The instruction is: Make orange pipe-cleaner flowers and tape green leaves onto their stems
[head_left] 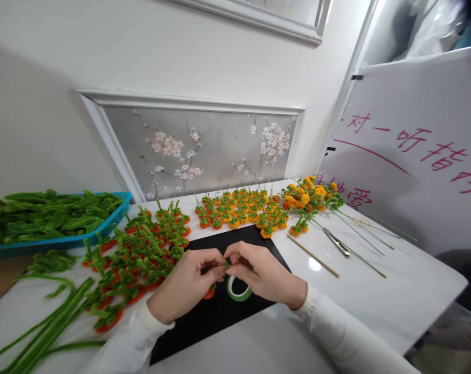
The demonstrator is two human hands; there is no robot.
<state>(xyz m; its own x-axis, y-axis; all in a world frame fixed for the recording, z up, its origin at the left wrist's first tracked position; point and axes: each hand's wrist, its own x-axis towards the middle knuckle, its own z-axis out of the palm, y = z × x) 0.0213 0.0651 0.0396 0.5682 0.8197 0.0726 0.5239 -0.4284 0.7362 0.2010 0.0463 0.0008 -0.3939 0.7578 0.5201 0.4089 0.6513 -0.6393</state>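
Observation:
My left hand [191, 280] and my right hand [263, 271] meet over the black mat [204, 328], fingertips pinched together. A small greenish bit shows between them, mostly hidden by the fingers, so its kind is unclear. Just below the fingers, an orange fuzzy flower [209, 294] peeks out beside my left hand; whether it is joined to the pinched bit cannot be seen. Lying on the mat under my right hand is a roll of green tape [240, 298] with a white core.
Orange flowers with green stems [142, 259] crowd the left, and yellow-orange ones [239, 208] stand behind the mat. A blue basket [98, 231] holds green fuzzy leaves. At right lie a wooden stick [313, 255], scissors [337, 243] and long-stemmed flowers [309, 193]. Green pipe cleaners [44, 332] lie front left.

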